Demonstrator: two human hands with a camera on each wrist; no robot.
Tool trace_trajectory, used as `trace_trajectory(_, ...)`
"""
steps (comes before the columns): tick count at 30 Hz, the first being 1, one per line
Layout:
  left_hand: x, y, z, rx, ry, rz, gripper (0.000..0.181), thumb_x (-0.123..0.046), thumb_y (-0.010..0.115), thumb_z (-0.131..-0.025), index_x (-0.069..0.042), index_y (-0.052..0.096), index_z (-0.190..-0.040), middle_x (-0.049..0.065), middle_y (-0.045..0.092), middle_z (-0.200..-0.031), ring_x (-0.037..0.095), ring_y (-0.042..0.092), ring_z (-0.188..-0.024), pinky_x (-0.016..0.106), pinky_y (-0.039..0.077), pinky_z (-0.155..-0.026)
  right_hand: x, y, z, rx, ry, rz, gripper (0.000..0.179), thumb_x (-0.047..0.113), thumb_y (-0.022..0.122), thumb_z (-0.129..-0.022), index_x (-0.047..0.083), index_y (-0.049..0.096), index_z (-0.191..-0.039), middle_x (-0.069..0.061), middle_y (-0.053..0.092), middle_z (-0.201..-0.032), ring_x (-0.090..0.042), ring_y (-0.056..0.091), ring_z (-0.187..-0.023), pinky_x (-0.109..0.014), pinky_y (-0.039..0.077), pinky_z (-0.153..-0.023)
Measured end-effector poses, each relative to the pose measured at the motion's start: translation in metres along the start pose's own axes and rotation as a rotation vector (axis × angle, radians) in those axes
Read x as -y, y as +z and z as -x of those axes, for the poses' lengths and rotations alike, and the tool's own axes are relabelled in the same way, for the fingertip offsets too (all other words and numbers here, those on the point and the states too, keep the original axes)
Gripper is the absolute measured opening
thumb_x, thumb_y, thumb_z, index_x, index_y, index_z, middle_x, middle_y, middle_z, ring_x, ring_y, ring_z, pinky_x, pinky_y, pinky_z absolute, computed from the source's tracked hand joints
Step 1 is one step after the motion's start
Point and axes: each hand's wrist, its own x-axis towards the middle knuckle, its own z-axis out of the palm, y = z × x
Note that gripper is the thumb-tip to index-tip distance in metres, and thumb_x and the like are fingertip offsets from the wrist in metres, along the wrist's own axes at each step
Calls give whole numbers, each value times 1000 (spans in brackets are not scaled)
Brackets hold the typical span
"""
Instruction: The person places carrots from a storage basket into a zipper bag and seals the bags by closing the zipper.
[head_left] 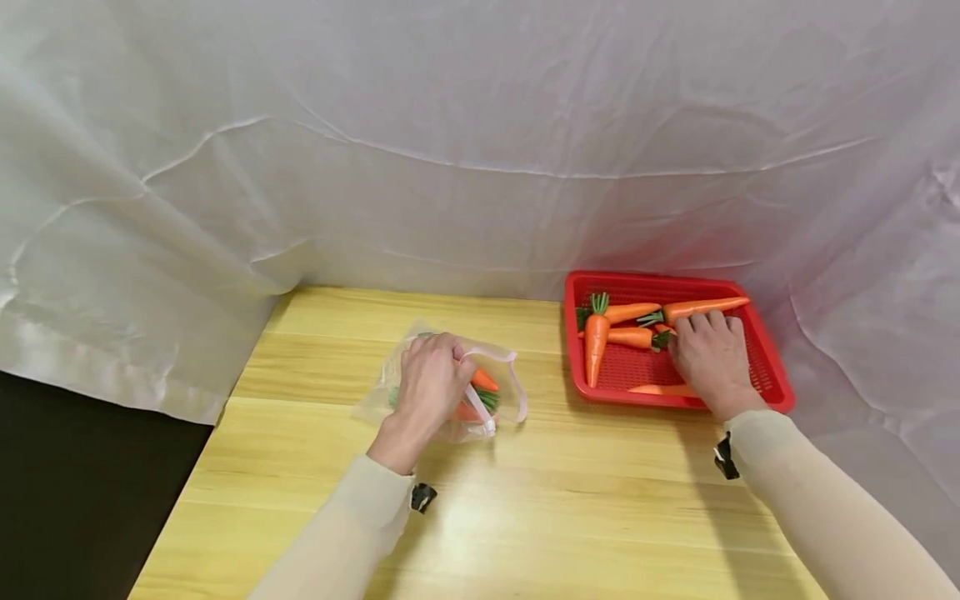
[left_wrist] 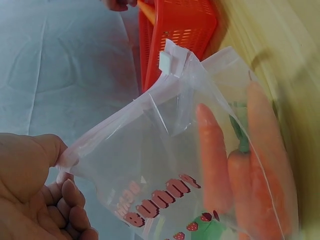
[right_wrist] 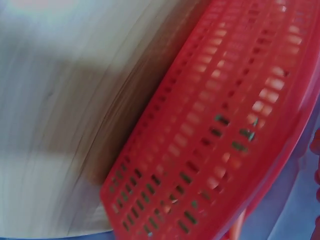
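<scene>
In the head view my left hand (head_left: 433, 379) is over a clear zip bag (head_left: 382, 392) on the table. The left wrist view shows its thumb and forefinger pinching the bag's edge (left_wrist: 72, 157), with the white slider (left_wrist: 165, 62) at the far end of the opening. Several carrots (left_wrist: 215, 155) with green tops lie inside the printed bag. My right hand (head_left: 711, 358) reaches down into a red basket (head_left: 772, 379), fingers bent among carrots. One carrot (head_left: 656, 389) lies partly beneath it. The hand hides its fingertips, so I cannot tell whether it grips one.
More carrots (head_left: 596, 346) lie in the basket's left and back parts. The basket stands at the back right of the wooden table (head_left: 525, 517), close to a grey-white cloth (head_left: 480, 167) hanging behind. A dark area (head_left: 82, 492) lies beyond the table's left edge.
</scene>
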Motion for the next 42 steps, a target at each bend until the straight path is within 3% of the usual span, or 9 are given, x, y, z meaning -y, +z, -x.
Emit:
trace_trajectory(8, 4, 0, -2, -34, -1, -25, 7, -18, 66, -91, -13, 62, -88, 3, 64, -86, 29, 55, -92, 41, 40, -84, -21, 12, -2, 117, 66, 15, 37, 28, 70, -97, -3, 50, -97, -26, 53, -95, -50, 47, -100, -63, 37, -83)
trace_trajectory(13, 4, 1, -1, -3, -5, -7, 8, -15, 66, -91, -14, 60, -86, 0, 63, -85, 28, 55, -93, 41, 39, -84, -31, 23, 0, 191, 82, 34, 46, 35, 69, -98, -4, 45, -100, -27, 49, -100, -50, 43, -103, -68, 34, -89)
trace_trajectory(25, 6, 3, 1, -19, -1, -24, 8, -15, 67, -91, -14, 60, -87, 1, 63, -85, 26, 51, -83, 40, 39, -81, -44, 47, 8, 348, 101, 48, 55, 37, 74, -92, -8, 49, -109, -32, 50, -113, -56, 39, -115, -76, 20, -102)
trace_trajectory(31, 6, 4, -1, -18, -12, -23, 11, -15, 69, -91, -14, 59, -86, 1, 63, -86, 27, 50, -83, 39, 38, -80, -46, 53, 10, 385, 67, 76, 65, 38, 81, -85, -11, 50, -115, -35, 51, -114, -59, 38, -119, -82, 16, -106)
trace_trajectory(42, 8, 7, -3, -32, -18, -14, 6, -15, 66, -89, -14, 60, -87, 2, 64, -86, 26, 51, -85, 39, 38, -79, -48, 56, 5, 434, 57, 113, 60, 37, 77, -89, -14, 56, -112, -34, 55, -107, -58, 41, -117, -81, 20, -103)
